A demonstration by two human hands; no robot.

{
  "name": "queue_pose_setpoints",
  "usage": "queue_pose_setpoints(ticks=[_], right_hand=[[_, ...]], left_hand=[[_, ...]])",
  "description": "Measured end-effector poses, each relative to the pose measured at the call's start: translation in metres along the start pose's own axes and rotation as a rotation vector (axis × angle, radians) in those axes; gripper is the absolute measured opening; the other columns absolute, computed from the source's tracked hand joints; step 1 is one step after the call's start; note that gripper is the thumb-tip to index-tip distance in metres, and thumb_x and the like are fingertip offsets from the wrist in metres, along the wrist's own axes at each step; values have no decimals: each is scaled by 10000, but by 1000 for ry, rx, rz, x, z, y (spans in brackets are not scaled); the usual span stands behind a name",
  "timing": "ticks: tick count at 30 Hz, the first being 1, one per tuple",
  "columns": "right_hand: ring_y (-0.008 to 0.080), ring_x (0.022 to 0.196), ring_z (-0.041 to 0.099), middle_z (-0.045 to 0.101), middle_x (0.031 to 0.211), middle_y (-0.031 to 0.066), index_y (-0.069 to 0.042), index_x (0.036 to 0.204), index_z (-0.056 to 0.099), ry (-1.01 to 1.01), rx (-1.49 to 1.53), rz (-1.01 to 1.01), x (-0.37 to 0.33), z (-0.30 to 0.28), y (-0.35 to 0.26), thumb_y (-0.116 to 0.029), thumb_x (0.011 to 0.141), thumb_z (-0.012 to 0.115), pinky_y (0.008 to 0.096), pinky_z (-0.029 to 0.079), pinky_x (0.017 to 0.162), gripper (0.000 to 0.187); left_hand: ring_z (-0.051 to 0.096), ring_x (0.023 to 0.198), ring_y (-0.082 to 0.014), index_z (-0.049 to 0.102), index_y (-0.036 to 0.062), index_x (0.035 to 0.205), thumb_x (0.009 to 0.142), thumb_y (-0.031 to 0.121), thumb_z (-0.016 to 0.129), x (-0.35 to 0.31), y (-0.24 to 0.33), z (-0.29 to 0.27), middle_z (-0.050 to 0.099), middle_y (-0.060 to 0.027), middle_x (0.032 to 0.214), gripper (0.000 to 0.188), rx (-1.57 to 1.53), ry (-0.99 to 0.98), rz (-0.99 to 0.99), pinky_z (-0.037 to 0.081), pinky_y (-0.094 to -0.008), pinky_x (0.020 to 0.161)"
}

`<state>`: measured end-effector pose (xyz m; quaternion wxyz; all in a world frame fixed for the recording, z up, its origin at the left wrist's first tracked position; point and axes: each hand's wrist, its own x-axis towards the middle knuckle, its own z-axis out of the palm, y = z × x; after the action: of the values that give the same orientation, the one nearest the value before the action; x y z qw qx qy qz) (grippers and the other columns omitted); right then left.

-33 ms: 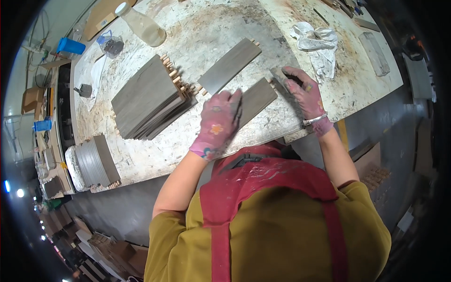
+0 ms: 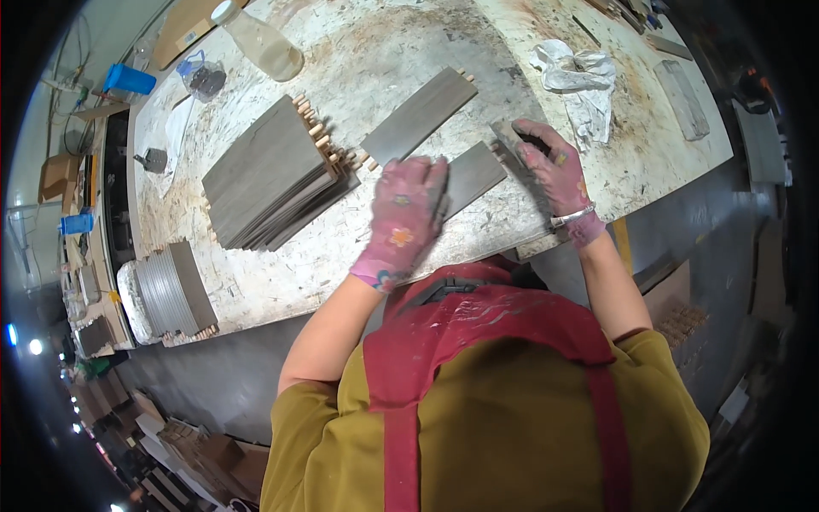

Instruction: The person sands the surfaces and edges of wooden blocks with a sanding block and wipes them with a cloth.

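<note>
Both my hands wear pink flowered gloves. In front of me a short grey board [image 2: 474, 180] lies slanted on the worktable, with small wooden dowels at its far right end. My left hand [image 2: 403, 212] is closed over its near left end, fingers bent down and partly hidden. My right hand [image 2: 556, 171] has its fingers curled over a grey bar [image 2: 505, 133] just beyond the dowelled end. Another grey board [image 2: 420, 118] with dowels at both ends lies farther off. Left of my hands stands a stack of doweled grey boards [image 2: 264, 166].
A second board stack [image 2: 175, 290] sits at the table's near left edge. Farther back are a cloudy plastic bottle [image 2: 260, 44], a clear jug [image 2: 203, 81] and a small dark pot [image 2: 153, 160]. A crumpled white cloth [image 2: 580, 81] and a grey block [image 2: 682, 98] lie at the right.
My left hand has shifted slightly to the right along the short board and covers more of it. My right hand stays in place on the bar.
</note>
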<state>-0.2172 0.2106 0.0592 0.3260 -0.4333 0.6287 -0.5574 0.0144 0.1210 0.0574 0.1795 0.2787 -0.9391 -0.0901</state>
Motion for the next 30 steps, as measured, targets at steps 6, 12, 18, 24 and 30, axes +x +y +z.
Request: queue_pose_setpoints(ticks=[6, 12, 18, 24, 30], right_hand=[[279, 1077, 599, 605, 1173, 145, -31, 1236, 599, -201, -444, -235, 12, 43, -22, -172, 866, 679, 363, 502, 940, 405], [305, 1010, 614, 601, 1080, 135, -161, 1134, 644, -822, -813, -322, 5, 140, -31, -191, 897, 596, 429, 533, 844, 243], [304, 996, 608, 603, 1110, 127, -170, 1183, 651, -628, -913, -298, 27, 66, -9, -173, 860, 627, 407, 504, 869, 323], [343, 1051, 600, 618, 1126, 126, -149, 1112, 662, -255, -1009, -137, 46, -31, -2, -164, 865, 622, 416, 503, 882, 251], [318, 1082, 601, 609, 1166, 143, -93, 1204, 626, -142, -623, -97, 17, -35, 5, -149, 859, 674, 356, 473, 939, 353]], left_hand=[[424, 1328, -324, 503, 57, 1330, 788, 307, 700, -29, 32, 47, 454, -155, 1425, 628, -149, -123, 151, 318, -428, 1112], [480, 1271, -298, 519, 53, 1323, 823, 293, 681, -45, 32, 67, 534, -107, 1333, 578, -451, -255, -32, 312, -369, 1128], [497, 1259, -280, 551, 72, 1285, 769, 289, 697, -39, 26, 62, 544, -99, 1333, 578, -204, -132, 164, 332, -439, 1111], [421, 1320, -344, 536, 79, 1312, 753, 298, 740, -42, 16, 26, 482, -157, 1371, 633, -170, -80, 53, 320, -484, 1106], [511, 1201, -354, 484, 78, 1387, 809, 392, 715, -31, -22, -24, 528, -173, 1302, 698, -271, -318, -268, 430, -441, 999]])
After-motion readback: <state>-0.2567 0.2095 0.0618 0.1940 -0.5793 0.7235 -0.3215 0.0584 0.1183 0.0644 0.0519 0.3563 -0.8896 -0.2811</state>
